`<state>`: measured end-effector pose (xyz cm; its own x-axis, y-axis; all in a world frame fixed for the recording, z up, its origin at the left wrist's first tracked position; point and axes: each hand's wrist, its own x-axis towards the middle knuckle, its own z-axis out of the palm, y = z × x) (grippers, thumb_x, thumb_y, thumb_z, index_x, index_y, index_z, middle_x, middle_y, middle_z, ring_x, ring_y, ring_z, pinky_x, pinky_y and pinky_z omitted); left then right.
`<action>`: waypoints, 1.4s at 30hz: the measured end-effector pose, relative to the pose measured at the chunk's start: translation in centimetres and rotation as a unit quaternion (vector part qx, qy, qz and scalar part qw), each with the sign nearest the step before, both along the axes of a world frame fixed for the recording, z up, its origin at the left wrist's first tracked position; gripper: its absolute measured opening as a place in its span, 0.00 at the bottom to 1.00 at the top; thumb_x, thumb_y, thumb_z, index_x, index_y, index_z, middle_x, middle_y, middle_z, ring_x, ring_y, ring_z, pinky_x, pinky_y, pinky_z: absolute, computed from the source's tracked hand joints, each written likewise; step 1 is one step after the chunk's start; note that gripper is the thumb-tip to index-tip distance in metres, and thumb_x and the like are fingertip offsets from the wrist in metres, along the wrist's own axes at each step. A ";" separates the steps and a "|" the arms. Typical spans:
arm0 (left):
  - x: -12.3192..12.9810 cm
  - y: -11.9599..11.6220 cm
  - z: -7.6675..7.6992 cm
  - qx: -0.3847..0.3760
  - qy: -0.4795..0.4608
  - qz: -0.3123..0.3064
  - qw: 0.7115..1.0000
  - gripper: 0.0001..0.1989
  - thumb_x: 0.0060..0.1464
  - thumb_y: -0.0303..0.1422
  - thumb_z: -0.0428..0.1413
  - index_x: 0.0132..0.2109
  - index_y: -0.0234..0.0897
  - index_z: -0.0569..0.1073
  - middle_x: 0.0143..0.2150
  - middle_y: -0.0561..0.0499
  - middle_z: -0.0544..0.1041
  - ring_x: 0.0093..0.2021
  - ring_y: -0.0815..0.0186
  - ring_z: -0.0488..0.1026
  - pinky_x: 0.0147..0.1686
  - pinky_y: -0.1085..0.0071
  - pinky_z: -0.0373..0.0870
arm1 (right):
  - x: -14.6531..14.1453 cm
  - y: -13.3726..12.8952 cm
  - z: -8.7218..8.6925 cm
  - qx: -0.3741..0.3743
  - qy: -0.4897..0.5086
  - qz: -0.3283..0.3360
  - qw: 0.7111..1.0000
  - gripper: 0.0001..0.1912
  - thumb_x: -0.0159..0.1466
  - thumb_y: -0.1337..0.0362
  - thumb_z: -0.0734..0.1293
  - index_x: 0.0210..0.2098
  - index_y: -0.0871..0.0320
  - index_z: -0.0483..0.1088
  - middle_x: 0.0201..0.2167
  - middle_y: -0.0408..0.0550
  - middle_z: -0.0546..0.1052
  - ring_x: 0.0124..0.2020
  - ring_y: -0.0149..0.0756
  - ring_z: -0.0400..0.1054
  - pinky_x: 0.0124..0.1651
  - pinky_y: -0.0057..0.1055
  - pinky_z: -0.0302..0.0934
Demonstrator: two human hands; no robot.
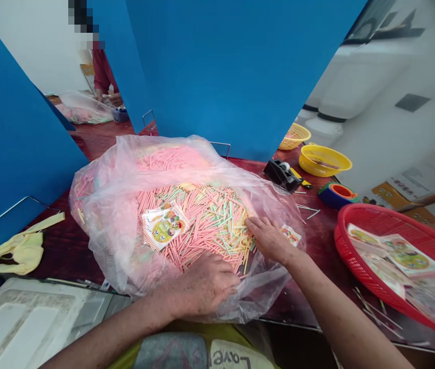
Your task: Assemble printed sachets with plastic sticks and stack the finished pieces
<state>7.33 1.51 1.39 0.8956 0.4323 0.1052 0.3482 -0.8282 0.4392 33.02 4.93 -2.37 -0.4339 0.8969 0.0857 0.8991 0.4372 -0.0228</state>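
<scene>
A large clear plastic bag (186,225) lies open on the dark red table, heaped with thin pink, green and yellow sticks (210,225). My left hand (205,284) rests palm down at the near side of the pile, over the bag's plastic and the sticks. My right hand (267,238) lies with fingers spread on the sticks at the right side of the opening, holding nothing. A few printed cards (165,225) lie on the sticks to the left of my hands. Another card (290,236) shows through the plastic just beyond my right hand.
A red plastic basket (398,261) holding printed cards sits at right, with two yellow baskets (324,160) and a black tape dispenser (282,174) beyond. Blue partition boards (233,66) stand ahead. A co-worker in a red sleeve (104,72) works behind them.
</scene>
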 end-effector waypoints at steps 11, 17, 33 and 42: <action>-0.7 -0.1 -0.5 0.025 0.004 0.059 0.998 0.08 0.58 0.32 0.48 0.36 0.36 0.72 0.44 0.46 0.71 0.46 0.60 0.66 0.46 0.62 0.62 | 0.5 0.8 -1.2 -0.023 -0.069 -0.008 0.997 0.12 0.62 0.67 0.57 0.44 0.59 0.67 0.47 0.55 0.69 0.44 0.47 0.61 0.45 0.42 0.52; -1.7 0.2 -0.4 0.004 -0.087 0.131 0.988 0.11 0.58 0.29 0.46 0.42 0.36 0.72 0.46 0.44 0.72 0.47 0.59 0.67 0.48 0.57 0.64 | -0.3 0.1 1.2 0.031 -0.002 -0.016 0.999 0.14 0.58 0.74 0.56 0.42 0.61 0.64 0.47 0.57 0.69 0.50 0.46 0.58 0.53 0.46 0.47; 2.2 5.0 0.7 -0.507 -0.529 0.370 0.571 0.13 0.53 0.40 0.53 0.30 0.33 0.70 0.32 0.47 0.75 0.39 0.62 0.73 0.41 0.66 0.67 | -9.3 -1.7 1.5 -0.252 0.409 -0.089 0.872 0.09 0.59 0.59 0.57 0.26 0.56 0.58 0.20 0.39 0.62 0.21 0.28 0.56 0.25 0.28 0.55; 2.3 3.4 0.5 -0.682 -0.542 0.264 0.414 0.15 0.50 0.42 0.56 0.33 0.34 0.65 0.35 0.49 0.73 0.33 0.66 0.71 0.35 0.66 0.68 | -11.0 -2.9 4.9 0.051 0.360 -0.026 0.931 0.08 0.63 0.65 0.57 0.31 0.56 0.67 0.26 0.46 0.72 0.28 0.33 0.66 0.32 0.30 0.62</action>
